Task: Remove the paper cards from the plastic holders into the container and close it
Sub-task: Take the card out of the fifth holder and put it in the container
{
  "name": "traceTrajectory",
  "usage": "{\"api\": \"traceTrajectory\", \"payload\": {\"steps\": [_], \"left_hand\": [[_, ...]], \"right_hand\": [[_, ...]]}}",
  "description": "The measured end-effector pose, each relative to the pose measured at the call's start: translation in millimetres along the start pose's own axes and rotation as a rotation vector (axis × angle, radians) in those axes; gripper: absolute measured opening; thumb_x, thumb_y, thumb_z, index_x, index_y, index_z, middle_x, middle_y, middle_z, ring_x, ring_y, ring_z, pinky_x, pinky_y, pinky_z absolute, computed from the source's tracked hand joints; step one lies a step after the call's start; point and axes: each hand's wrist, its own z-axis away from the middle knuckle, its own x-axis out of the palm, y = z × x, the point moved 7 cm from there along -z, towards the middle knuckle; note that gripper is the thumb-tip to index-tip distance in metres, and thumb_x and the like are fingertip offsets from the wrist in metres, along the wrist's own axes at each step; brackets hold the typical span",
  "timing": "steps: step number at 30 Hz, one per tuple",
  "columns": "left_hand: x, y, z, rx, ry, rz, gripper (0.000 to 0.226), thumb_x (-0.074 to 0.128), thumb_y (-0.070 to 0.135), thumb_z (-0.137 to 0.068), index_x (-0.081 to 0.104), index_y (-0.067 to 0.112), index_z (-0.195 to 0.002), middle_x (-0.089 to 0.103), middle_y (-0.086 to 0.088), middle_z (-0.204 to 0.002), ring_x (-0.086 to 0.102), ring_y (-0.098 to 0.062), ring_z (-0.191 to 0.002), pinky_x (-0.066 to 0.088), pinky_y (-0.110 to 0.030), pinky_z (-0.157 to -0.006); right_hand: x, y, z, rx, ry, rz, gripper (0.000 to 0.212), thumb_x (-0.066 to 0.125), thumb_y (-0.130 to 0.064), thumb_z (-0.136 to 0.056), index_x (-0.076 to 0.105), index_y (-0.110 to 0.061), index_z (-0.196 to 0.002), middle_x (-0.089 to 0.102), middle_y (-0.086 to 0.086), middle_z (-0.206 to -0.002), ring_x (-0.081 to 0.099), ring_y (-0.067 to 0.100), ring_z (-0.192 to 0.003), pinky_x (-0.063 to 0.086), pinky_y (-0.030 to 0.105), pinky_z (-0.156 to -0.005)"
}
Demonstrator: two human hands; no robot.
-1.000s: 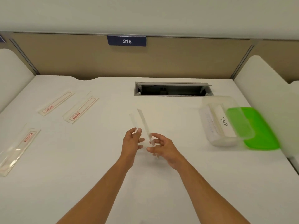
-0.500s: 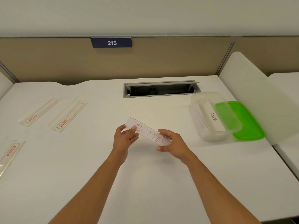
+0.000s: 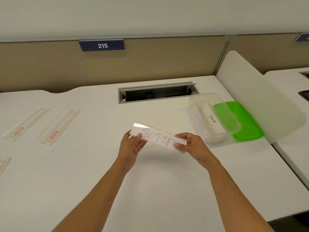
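Observation:
A clear plastic holder (image 3: 138, 125) with a white paper card (image 3: 157, 137) reading "BUTTER" inside is held above the middle of the desk. My left hand (image 3: 133, 146) pinches its left end and my right hand (image 3: 192, 145) pinches its right end. To the right stands an open clear container (image 3: 217, 137) with cards inside, one reading "PANDA" (image 3: 213, 118). Its green lid (image 3: 247, 128) lies flat beside and partly under it on the right.
Two empty clear holders (image 3: 25, 125) (image 3: 57, 126) with red labels lie at the left, a third (image 3: 3, 164) at the left edge. A cable slot (image 3: 157, 92) opens at the back. A white divider (image 3: 260, 99) rises beyond the container on the right.
The holder has turned from edge-on and upright to flat, showing the card's writing, with both hands moved to its ends. My head has swung right, shifting the scene leftward.

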Motion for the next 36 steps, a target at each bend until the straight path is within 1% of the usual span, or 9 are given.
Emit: {"api": "traceTrajectory", "payload": {"steps": [6, 14, 20, 22, 24, 27, 31, 33, 36], "left_hand": [[36, -11, -13, -0.020, -0.070, 0.014, 0.041, 0.066, 0.011, -0.084, 0.056, 0.009, -0.124, 0.070, -0.012, -0.121, 0.068, -0.029, -0.110, 0.057, -0.030, -0.086], [101, -24, -29, -0.044, -0.161, -0.055, 0.044, 0.061, 0.012, -0.087, 0.057, 0.013, -0.131, 0.068, -0.012, -0.126, 0.067, -0.027, -0.112, 0.056, -0.028, -0.085], [133, -41, -43, -0.071, -0.146, -0.112, 0.047, 0.056, 0.013, -0.093, 0.049, 0.009, -0.139, 0.066, -0.012, -0.130, 0.064, -0.026, -0.118, 0.053, -0.034, -0.098], [138, -49, -47, -0.079, -0.070, -0.182, 0.047, 0.058, 0.012, -0.095, 0.046, 0.009, -0.140, 0.066, -0.011, -0.127, 0.066, -0.023, -0.114, 0.054, -0.034, -0.098], [142, -58, -50, -0.083, -0.012, -0.278, 0.051, 0.062, 0.014, -0.094, 0.045, 0.009, -0.142, 0.068, -0.009, -0.122, 0.069, -0.019, -0.108, 0.056, -0.029, -0.091], [154, -72, -54, -0.071, 0.010, -0.430, 0.057, 0.068, 0.021, -0.089, 0.048, 0.009, -0.141, 0.069, -0.005, -0.116, 0.070, -0.015, -0.104, 0.057, -0.023, -0.082], [174, -85, -64, -0.061, 0.014, -0.685, 0.063, 0.067, 0.031, -0.091, 0.042, 0.013, -0.147, 0.061, -0.008, -0.132, 0.065, -0.014, -0.107, 0.051, -0.038, -0.102], [188, -89, -67, -0.055, -0.006, -0.761, 0.066, 0.067, 0.036, -0.091, 0.040, 0.016, -0.148, 0.054, -0.008, -0.142, 0.064, -0.010, -0.102, 0.049, -0.042, -0.104], [207, -92, -71, -0.042, -0.016, -0.849, 0.069, 0.067, 0.040, -0.090, 0.037, 0.019, -0.149, 0.048, -0.004, -0.147, 0.062, -0.009, -0.096, 0.052, -0.038, -0.099]], "right_hand": [[-37, -6, 1, -0.041, 0.069, -0.007, 0.028, 0.082, -0.010, -0.077, 0.072, -0.012, -0.103, 0.077, -0.005, -0.093, 0.069, 0.002, -0.079, 0.050, 0.012, -0.069], [-102, -12, 1, -0.089, 0.169, -0.056, 0.029, 0.085, -0.005, -0.071, 0.074, -0.013, -0.097, 0.077, 0.000, -0.094, 0.073, 0.014, -0.086, 0.054, 0.018, -0.070], [-144, -10, 5, -0.099, 0.287, -0.064, 0.030, 0.086, -0.009, -0.070, 0.074, -0.015, -0.097, 0.077, 0.000, -0.094, 0.074, 0.017, -0.088, 0.056, 0.022, -0.070], [-157, -13, 7, -0.115, 0.353, -0.044, 0.028, 0.086, -0.009, -0.070, 0.075, -0.016, -0.096, 0.078, -0.003, -0.091, 0.074, 0.015, -0.086, 0.055, 0.019, -0.067], [-170, -14, 9, -0.121, 0.433, -0.010, 0.026, 0.086, -0.011, -0.071, 0.075, -0.021, -0.092, 0.077, -0.007, -0.087, 0.073, 0.011, -0.083, 0.053, 0.017, -0.066], [-187, -16, 13, -0.110, 0.571, 0.076, 0.025, 0.087, -0.017, -0.070, 0.073, -0.029, -0.088, 0.076, -0.012, -0.085, 0.073, 0.006, -0.080, 0.055, 0.022, -0.068], [-207, -19, 18, -0.073, 0.782, 0.212, 0.028, 0.086, -0.026, -0.071, 0.074, -0.023, -0.097, 0.073, -0.010, -0.084, 0.071, 0.009, -0.078, 0.057, 0.029, -0.069], [-216, -24, 20, -0.068, 0.869, 0.290, 0.030, 0.085, -0.030, -0.071, 0.074, -0.022, -0.098, 0.074, -0.007, -0.085, 0.069, 0.012, -0.075, 0.055, 0.029, -0.068], [-222, -29, 16, -0.054, 0.929, 0.403, 0.031, 0.082, -0.034, -0.072, 0.075, -0.022, -0.099, 0.076, -0.003, -0.088, 0.067, 0.017, -0.075, 0.053, 0.030, -0.068]]}}
